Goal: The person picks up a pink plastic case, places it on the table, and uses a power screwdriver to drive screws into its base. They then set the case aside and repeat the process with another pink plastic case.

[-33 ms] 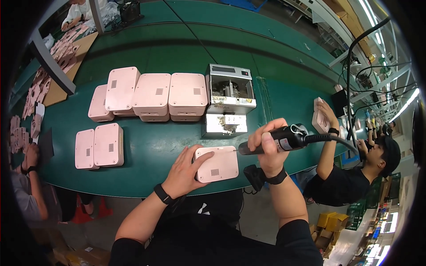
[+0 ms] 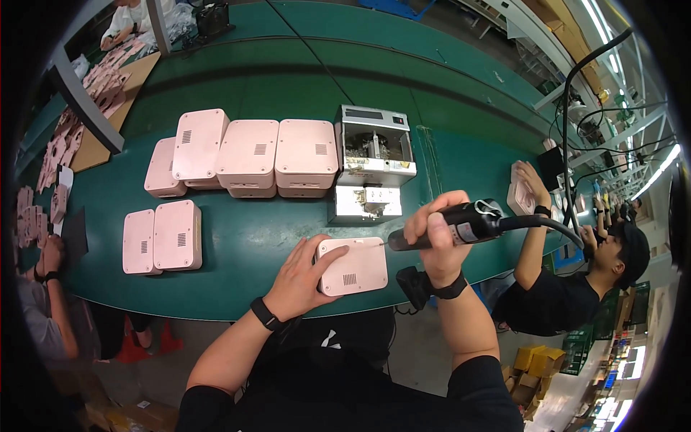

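Note:
A pink plastic case (image 2: 363, 270) with rounded corners, a small vent grille and corner holes lies flat at the bench's near edge. My left hand (image 2: 295, 279) grips its left side, the thumb reaching across the top face. In my right hand (image 2: 439, 234) is a black electric screwdriver (image 2: 471, 222), tilted almost level, its cord running off to the right. The thin bit points left and meets the case's upper right corner; whether a screw sits under it is too small to tell.
Behind my hands stands a metal screw feeder (image 2: 374, 147), a smaller metal block (image 2: 366, 205) before it. Stacked pink cases (image 2: 306, 155) line up left of it, with two more cases (image 2: 178, 234) nearer. Co-workers sit on both sides; one person's hand (image 2: 533, 183) touches another case at right.

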The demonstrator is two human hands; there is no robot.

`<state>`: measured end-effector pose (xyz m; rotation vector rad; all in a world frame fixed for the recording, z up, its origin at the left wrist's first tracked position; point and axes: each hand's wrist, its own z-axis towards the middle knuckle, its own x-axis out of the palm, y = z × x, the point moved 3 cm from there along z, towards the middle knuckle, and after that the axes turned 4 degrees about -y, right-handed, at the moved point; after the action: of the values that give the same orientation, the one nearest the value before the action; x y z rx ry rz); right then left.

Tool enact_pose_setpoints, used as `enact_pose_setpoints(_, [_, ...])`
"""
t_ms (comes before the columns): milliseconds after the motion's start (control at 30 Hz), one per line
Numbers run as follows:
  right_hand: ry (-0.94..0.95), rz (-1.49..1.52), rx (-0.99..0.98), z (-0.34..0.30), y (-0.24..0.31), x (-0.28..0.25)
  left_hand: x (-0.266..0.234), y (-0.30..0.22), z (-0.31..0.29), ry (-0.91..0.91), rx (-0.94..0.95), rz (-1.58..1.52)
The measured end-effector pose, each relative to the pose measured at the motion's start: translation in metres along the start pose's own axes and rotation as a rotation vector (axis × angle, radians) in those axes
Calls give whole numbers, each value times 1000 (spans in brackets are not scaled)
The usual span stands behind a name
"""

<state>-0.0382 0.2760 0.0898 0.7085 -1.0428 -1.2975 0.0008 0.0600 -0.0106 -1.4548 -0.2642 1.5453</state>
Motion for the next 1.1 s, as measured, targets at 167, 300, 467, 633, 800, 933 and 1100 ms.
enact_pose_setpoints(167, [-4,126,-131,27,21,18,0,4,10,21,-3,10])
enact_pose_setpoints(300, [-69,-22,-142,45,9,19,3,5,16,2,-2,18])
enact_pose_setpoints(467, [-19,-52,-75,47,3,24,5,8,15,-35,6,22])
enact_pose_setpoints(633, [23,36,-38,29,10,27,3,7,16,-36,9,-2])
enact_pose_setpoints(800, [19,68,-9,26,6,30,3,7,16,-22,9,4])
enact_pose_setpoints(933, [24,47,-10,21,-12,31,4,8,16,-2,0,13])
enact_pose_setpoints(1100, [1,54,7,23,-16,32,4,8,16,-28,13,28])
